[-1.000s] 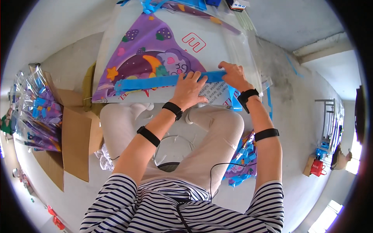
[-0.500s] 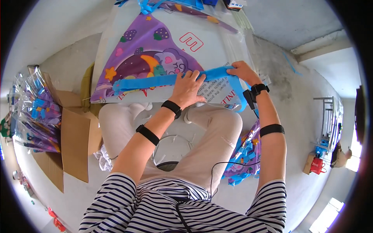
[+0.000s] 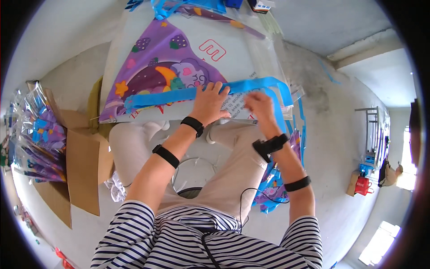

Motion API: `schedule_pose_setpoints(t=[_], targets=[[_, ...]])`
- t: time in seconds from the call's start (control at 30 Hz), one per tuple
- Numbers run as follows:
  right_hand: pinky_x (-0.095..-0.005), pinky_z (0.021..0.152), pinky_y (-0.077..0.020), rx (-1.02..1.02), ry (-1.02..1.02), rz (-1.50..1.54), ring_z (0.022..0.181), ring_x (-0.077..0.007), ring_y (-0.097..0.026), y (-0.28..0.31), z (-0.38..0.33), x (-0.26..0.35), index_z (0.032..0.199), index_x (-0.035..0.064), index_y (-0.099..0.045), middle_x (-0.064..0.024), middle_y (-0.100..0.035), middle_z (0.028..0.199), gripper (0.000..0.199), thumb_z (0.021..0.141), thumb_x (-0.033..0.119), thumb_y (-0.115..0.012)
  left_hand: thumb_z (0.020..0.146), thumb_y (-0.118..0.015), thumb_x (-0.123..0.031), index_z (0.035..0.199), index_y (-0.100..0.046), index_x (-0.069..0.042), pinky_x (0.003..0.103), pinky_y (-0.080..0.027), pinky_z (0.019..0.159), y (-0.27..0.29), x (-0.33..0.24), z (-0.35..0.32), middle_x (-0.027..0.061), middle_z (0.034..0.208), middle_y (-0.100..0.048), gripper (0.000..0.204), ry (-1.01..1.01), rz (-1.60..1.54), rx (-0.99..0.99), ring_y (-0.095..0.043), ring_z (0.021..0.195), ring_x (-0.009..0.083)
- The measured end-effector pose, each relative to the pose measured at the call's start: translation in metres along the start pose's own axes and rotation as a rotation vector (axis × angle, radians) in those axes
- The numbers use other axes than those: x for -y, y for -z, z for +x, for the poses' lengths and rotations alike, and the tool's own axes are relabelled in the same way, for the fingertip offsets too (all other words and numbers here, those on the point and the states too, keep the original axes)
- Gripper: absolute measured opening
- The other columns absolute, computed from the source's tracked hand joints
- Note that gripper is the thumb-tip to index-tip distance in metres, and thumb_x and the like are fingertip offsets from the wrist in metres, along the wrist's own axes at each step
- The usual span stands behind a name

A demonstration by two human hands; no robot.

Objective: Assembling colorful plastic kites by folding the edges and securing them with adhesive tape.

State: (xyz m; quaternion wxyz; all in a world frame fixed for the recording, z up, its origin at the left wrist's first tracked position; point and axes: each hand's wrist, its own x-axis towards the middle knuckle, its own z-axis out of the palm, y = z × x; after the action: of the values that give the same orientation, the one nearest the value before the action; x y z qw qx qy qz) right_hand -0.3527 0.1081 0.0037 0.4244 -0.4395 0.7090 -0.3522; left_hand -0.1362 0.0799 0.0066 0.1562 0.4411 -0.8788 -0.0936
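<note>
A purple triangular kite printed with a sleeping cartoon animal, a moon and berries lies on a white board in front of me. Across its near edge runs a folded blue ribbon strip, whose right part bends over and hangs past the board's near edge. My left hand rests on the strip near its middle, fingers extended and spread, pressing it down. Just right of it, my right hand hovers over the board below the strip. Its fingers look curled but are smeared by motion, and whether they hold anything is unclear.
An opened cardboard box stands at the left with plastic-wrapped purple kites beside it. More purple and blue kite pieces lie by my right knee. Blue strips and a small box sit at the board's far end.
My right hand has let go of the blue strip's right end and moved left and nearer, toward my left hand. My left hand stays on the strip. The view has shifted slightly.
</note>
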Motion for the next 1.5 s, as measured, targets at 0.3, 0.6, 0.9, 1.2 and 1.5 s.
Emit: schedule_pose_setpoints(t=[0.3,0.6,0.9,1.2,1.5], targets=[[-0.0257,0.048,-0.0436,-0.332,-0.325,0.569,0.055,-0.0120,-0.055,-0.021,0.020,0.033,0.080,0.0047,-0.064,-0.0045,-0.061,0.070,0.018,0.084,0.017,-0.077,0.060,-0.088,-0.051,0.135,-0.056,-0.017,0.058,-0.041,0.095,0.004,0.001,-0.002,0.0069,0.123,-0.051,0.089,0.031,0.017,0.069,-0.053,0.115,0.0272],[-0.0280,0.043,-0.0374,-0.412,-0.162,0.614,0.049,-0.0137,-0.052,-0.014,0.044,0.032,0.070,0.0016,-0.059,-0.0064,-0.058,0.063,0.020,0.081,0.006,-0.074,0.060,-0.089,-0.049,0.139,-0.053,-0.014,0.053,-0.042,0.092,0.002,0.002,-0.005,0.0063,0.123,-0.051,0.094,0.014,-0.005,0.026,-0.052,0.115,0.0266],[-0.0275,0.044,-0.0368,-0.422,-0.059,0.467,0.048,-0.0120,-0.050,-0.009,0.060,0.014,0.065,0.0027,-0.057,-0.0054,-0.057,0.060,0.026,0.083,0.008,-0.076,0.061,-0.088,-0.050,0.142,-0.050,-0.013,0.050,-0.042,0.091,0.004,-0.001,-0.003,0.0076,0.124,-0.052,0.097,0.014,-0.006,0.057,-0.052,0.115,0.0271],[-0.0279,0.046,-0.0433,-0.481,-0.203,0.264,0.053,-0.0170,-0.062,-0.003,0.029,0.015,0.070,-0.0020,-0.064,-0.0100,-0.063,0.064,0.026,0.080,0.015,-0.080,0.061,-0.088,-0.050,0.137,-0.055,-0.015,0.052,-0.042,0.091,0.006,-0.002,-0.001,0.0074,0.123,-0.051,0.091,0.029,0.030,0.080,-0.052,0.115,0.0275],[-0.0261,0.052,-0.0440,-0.307,-0.309,0.635,0.065,-0.0178,-0.064,-0.022,0.024,0.029,0.082,0.0021,-0.066,-0.0083,-0.065,0.076,0.021,0.083,0.019,-0.078,0.056,-0.091,-0.047,0.132,-0.057,-0.015,0.055,-0.041,0.090,0.003,-0.002,-0.002,0.0051,0.117,-0.052,0.089,0.014,0.013,-0.003,-0.052,0.113,0.0265]])
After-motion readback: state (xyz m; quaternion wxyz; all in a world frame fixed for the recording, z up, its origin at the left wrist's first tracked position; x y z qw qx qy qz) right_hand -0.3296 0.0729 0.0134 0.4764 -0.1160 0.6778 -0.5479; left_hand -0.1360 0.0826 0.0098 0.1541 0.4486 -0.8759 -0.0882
